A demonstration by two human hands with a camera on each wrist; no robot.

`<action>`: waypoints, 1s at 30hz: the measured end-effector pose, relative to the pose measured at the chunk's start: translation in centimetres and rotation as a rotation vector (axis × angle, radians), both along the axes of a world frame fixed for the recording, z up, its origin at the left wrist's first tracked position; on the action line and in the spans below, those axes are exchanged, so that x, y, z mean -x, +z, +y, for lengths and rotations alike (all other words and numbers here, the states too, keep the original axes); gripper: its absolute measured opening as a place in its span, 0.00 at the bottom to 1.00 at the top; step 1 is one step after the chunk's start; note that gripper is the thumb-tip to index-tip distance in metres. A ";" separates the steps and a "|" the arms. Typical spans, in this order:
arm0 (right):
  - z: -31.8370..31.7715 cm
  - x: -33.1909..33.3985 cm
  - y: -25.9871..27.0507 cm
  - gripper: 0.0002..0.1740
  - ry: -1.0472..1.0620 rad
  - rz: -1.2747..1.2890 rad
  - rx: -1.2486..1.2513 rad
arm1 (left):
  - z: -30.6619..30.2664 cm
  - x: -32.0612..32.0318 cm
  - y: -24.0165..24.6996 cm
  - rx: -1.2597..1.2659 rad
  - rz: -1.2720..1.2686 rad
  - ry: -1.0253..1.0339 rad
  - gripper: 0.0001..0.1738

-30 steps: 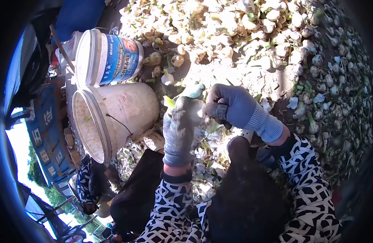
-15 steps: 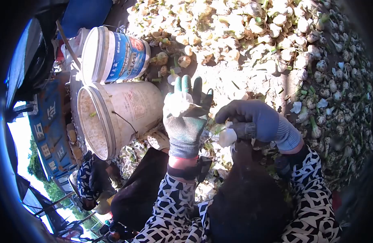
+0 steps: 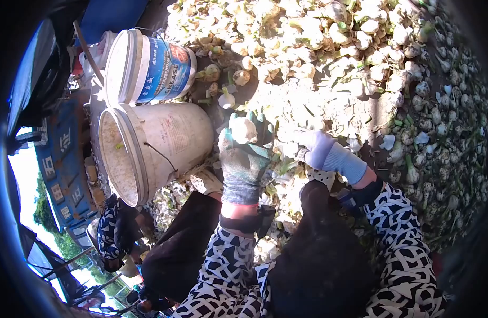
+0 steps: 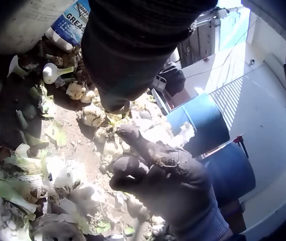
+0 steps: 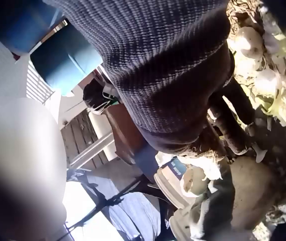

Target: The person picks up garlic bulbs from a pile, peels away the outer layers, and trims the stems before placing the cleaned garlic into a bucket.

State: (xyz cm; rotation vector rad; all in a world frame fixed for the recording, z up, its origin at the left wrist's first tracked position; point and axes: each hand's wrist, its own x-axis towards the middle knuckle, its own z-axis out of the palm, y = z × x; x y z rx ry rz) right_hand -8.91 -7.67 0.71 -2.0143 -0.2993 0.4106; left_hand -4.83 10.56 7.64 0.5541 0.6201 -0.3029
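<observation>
My left hand (image 3: 244,159), in a grey-green work glove, is palm up in the head view and holds a white garlic bulb (image 3: 245,130) between thumb and fingers. To its right, my gloved right hand (image 3: 320,149) pinches a pale strip of garlic skin (image 3: 289,135). In the right wrist view the bulb (image 5: 194,182) sits just below the white skin (image 5: 205,164) at the right fingertips. The left wrist view shows the right hand (image 4: 170,183) with curled fingers and skin behind it; the left fingers are mostly hidden there by the dark cuff.
Two white buckets lie tipped on the left, a grease-labelled one (image 3: 159,69) and a dirty one (image 3: 169,140). A sunlit garlic heap (image 3: 307,37) spreads at the far side, and stemmed bulbs (image 3: 440,132) cover the right. Another person (image 3: 119,233) is at lower left.
The hands, together a second ago, moved apart. The left hand turned palm up and opened, then closed around the bulb. The right hand dipped toward me with loose skin, then came back up toward the bulb.
</observation>
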 end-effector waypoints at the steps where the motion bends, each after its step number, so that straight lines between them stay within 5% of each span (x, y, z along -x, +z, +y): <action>1: 1.0 0.9 -1.0 0.28 0.111 -0.081 0.295 | 0.2 -0.1 -0.6 0.001 0.003 -0.002 0.20; 2: 1.4 0.9 -0.3 0.32 -0.055 -0.273 0.028 | 0.3 -0.1 -1.0 0.037 0.027 -0.019 0.19; 5: 2.6 -0.3 3.5 0.32 -0.118 -0.155 0.324 | -0.2 0.8 -1.3 -0.074 0.007 -0.071 0.18; 6: 3.4 -0.9 3.1 0.27 -0.218 -0.472 0.200 | 0.2 1.0 -2.4 0.048 0.021 -0.113 0.18; 7: 4.1 -1.5 2.2 0.22 -0.142 -0.393 0.283 | 0.4 1.3 -3.3 0.171 0.036 -0.151 0.19; 9: 3.6 -3.2 0.2 0.16 -0.282 -0.459 -0.023 | 0.1 2.2 -3.8 0.080 -0.010 -0.166 0.18; 11: 2.2 -4.0 0.9 0.10 -0.508 -0.252 -0.351 | -0.5 2.3 -1.7 0.018 0.040 -0.158 0.16; 13: -0.1 -4.1 -0.4 0.11 -0.765 0.290 -0.799 | -0.2 2.2 0.0 0.054 0.143 -0.107 0.15; 15: -3.0 -3.1 -2.9 0.11 -0.626 0.446 -0.418 | 1.5 1.4 1.8 0.056 0.147 -0.073 0.19; 16: -3.7 -2.0 -4.8 0.12 -0.436 0.075 -0.165 | 2.9 0.8 3.4 0.081 0.043 0.013 0.20; 17: -4.9 -1.5 -4.8 0.12 -0.443 0.080 -0.149 | 4.7 0.0 5.2 0.107 -0.059 0.098 0.21; 19: -6.5 -0.7 -4.6 0.14 -0.427 -0.249 0.517 | 9.3 -1.9 9.1 0.277 -0.426 0.251 0.35; 21: -6.7 -2.3 -4.7 0.15 -0.513 -0.148 0.431 | 10.8 -2.1 11.6 0.294 -0.600 0.231 0.47; 23: -5.4 -4.6 -3.3 0.15 -0.236 0.200 0.784 | 10.4 -1.4 10.3 0.016 -0.558 0.205 0.48; 24: -5.1 -5.2 -10.6 0.13 0.055 0.092 1.000 | 9.1 -0.8 9.0 0.056 -0.443 0.208 0.52; 26: -6.7 -4.8 -10.8 0.13 -0.046 0.173 0.830 | 5.6 0.6 6.5 0.056 -0.287 0.044 0.52; 30: -5.2 -3.2 -8.4 0.12 -0.413 0.523 0.054 | 3.2 0.2 4.9 0.313 -0.145 0.137 0.40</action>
